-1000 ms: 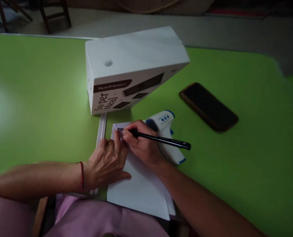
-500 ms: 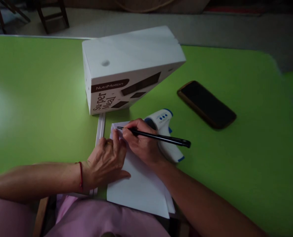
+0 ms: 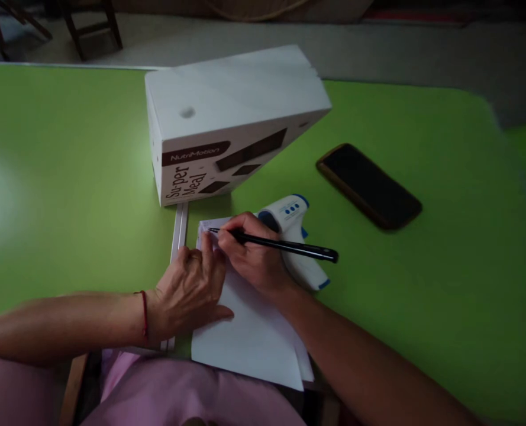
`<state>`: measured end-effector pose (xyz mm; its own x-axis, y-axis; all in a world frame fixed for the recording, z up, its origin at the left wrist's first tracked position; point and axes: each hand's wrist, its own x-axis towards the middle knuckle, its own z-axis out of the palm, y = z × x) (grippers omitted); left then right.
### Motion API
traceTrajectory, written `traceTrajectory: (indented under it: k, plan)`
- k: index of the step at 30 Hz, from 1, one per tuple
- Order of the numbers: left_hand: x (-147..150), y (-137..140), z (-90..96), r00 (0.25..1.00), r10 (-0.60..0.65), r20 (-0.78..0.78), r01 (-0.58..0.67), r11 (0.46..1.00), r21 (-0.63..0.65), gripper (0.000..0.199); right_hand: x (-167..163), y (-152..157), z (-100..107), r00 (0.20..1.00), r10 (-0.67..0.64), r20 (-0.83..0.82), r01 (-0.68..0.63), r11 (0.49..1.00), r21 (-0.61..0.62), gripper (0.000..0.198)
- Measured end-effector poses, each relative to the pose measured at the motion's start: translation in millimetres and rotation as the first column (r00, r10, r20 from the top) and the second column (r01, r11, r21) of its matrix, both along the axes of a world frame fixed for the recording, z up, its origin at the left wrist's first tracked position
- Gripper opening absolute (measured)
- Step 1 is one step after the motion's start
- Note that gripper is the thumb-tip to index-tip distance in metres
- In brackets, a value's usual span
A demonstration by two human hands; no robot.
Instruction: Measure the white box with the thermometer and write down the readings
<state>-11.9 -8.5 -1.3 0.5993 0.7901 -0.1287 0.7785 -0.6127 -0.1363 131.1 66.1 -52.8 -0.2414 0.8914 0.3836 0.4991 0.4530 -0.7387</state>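
My right hand [image 3: 256,254] grips a black pen [image 3: 296,245], its tip on the upper left corner of a white sheet of paper [image 3: 249,337]. Small faint marks show near the tip, too small to read. My left hand [image 3: 194,284] lies on the paper's left edge, index finger pointing up beside the pen tip and thumb stretched out on the sheet; it holds nothing. Behind my right hand lies a white and blue infrared thermometer [image 3: 296,222], partly covered by that hand. More paper shows beneath the top sheet at its lower right.
A white NutriMotion box [image 3: 240,89] stands just beyond the paper on the green table [image 3: 76,177]. To the right lies a dark phone [image 3: 371,186] in a brown case. A metal seam [image 3: 179,234] crosses the table by my left hand. Wooden stool legs [image 3: 92,26] show behind.
The pen's back end has shifted very slightly while its tip stays at the paper's corner. Both hands keep their places; the whole view has moved a little.
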Motion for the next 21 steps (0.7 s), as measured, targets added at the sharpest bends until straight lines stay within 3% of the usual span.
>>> traceTrajectory:
  k: [21]
  plan:
    - [-1.3, -1.0, -4.6, 1.000, 0.001, 0.014, -0.002, 0.999, 0.046, 0.099, -0.6, 1.0, -3.4, 0.998, -0.032, -0.048, 0.037, 0.994, 0.098, 0.011]
